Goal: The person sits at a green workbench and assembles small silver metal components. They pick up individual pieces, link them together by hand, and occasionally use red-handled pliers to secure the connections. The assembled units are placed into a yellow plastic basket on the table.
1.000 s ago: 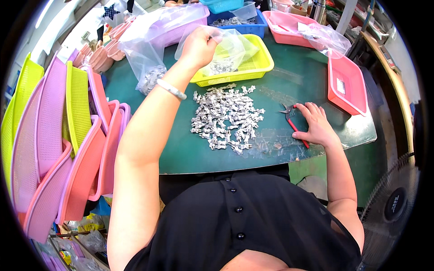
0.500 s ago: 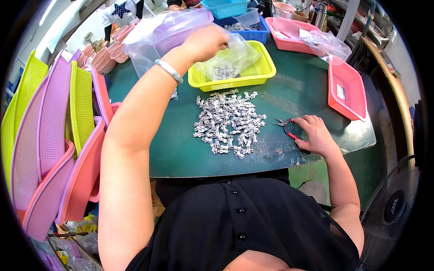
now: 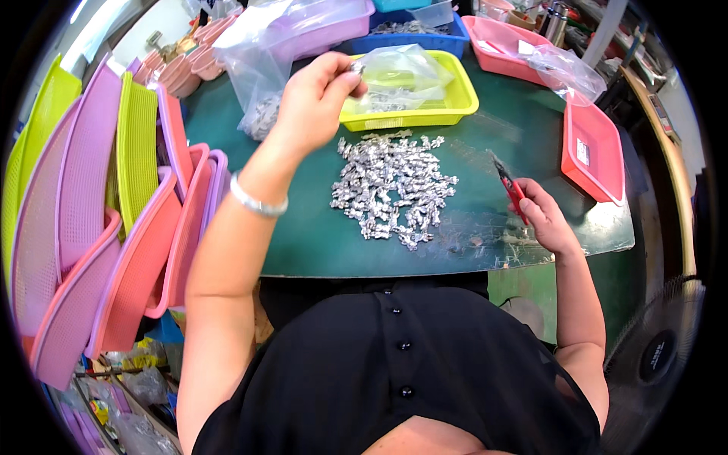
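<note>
My left hand [image 3: 317,102] is raised at the left of the yellow-green basket [image 3: 453,115], pinching a small silver metal piece [image 3: 357,67] between thumb and fingertips. At the right, my right hand [image 3: 550,220] grips red-handled cutting pliers [image 3: 516,199], their jaws pointing away from me and to the left. Between the hands, a pile of small silver metal castings [image 3: 394,186] lies on the green table [image 3: 303,246]. A clear plastic bag [image 3: 417,72] with more silver pieces sits inside the basket.
Another clear bag of metal pieces [image 3: 262,114] stands beyond my left forearm. Stacked colored baskets [image 3: 91,174] crowd the left side. Pink trays [image 3: 595,155] line the right edge; a blue crate [image 3: 455,38] is at the back. A fan [image 3: 656,356] stands at lower right.
My left hand has drawn back from over the basket, toward me and left, with a silver piece now visible in it. My right hand has turned the pliers, and their handles are closer together.
</note>
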`<control>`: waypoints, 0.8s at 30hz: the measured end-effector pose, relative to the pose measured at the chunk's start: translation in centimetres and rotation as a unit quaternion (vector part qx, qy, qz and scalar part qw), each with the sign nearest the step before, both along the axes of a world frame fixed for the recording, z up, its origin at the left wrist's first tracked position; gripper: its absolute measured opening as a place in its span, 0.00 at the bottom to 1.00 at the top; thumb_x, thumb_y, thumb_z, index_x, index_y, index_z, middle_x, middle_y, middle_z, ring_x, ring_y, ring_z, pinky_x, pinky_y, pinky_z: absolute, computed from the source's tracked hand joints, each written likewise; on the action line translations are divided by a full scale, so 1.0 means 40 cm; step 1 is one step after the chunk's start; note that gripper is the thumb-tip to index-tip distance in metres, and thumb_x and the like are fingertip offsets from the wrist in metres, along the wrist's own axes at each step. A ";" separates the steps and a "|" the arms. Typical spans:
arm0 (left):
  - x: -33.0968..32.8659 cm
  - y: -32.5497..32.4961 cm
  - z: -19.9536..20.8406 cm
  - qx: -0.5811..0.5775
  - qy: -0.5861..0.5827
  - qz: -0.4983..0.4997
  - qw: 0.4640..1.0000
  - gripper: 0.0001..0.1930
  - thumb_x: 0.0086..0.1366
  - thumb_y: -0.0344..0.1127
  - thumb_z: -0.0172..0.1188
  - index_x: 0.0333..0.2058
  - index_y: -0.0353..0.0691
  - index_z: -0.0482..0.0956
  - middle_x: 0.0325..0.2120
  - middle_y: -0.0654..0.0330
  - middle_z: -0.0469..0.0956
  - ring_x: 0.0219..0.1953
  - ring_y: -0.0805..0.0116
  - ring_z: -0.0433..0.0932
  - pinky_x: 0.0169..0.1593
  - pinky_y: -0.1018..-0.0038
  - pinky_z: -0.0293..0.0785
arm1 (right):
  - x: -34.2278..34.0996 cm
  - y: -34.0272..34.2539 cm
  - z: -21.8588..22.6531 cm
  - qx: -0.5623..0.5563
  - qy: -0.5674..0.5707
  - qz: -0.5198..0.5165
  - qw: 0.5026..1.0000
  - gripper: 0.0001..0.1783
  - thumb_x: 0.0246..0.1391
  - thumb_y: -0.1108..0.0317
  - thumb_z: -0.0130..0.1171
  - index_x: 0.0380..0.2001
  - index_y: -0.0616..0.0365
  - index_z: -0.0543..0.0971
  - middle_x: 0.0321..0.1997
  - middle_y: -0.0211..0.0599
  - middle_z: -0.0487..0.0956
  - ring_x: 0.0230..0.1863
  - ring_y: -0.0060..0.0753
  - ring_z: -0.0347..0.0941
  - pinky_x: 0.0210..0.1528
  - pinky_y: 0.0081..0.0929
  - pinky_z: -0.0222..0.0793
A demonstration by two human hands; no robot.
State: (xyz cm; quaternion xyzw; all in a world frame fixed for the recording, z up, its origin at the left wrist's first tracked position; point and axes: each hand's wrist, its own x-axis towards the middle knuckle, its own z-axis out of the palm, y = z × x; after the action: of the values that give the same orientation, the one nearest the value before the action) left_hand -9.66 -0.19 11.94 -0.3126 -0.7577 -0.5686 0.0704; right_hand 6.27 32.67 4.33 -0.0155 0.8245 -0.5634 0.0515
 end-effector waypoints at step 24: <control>0.388 -0.199 -0.283 0.294 -0.369 0.043 0.881 0.08 0.64 0.32 0.50 0.39 0.35 0.73 0.27 0.64 0.72 0.32 0.76 0.71 0.41 0.76 0.70 | -0.034 -0.453 -0.062 -0.052 -0.080 0.283 0.954 0.26 0.47 0.70 0.57 0.50 0.65 0.65 0.38 0.37 0.72 0.37 0.24 0.68 0.43 0.24 0.65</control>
State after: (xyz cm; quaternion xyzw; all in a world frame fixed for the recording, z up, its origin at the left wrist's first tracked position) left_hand 5.84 -8.15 0.61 -0.0124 -0.5398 -0.8356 -0.1016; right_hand 4.89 14.53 1.87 -0.2055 0.7490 -0.5672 0.2741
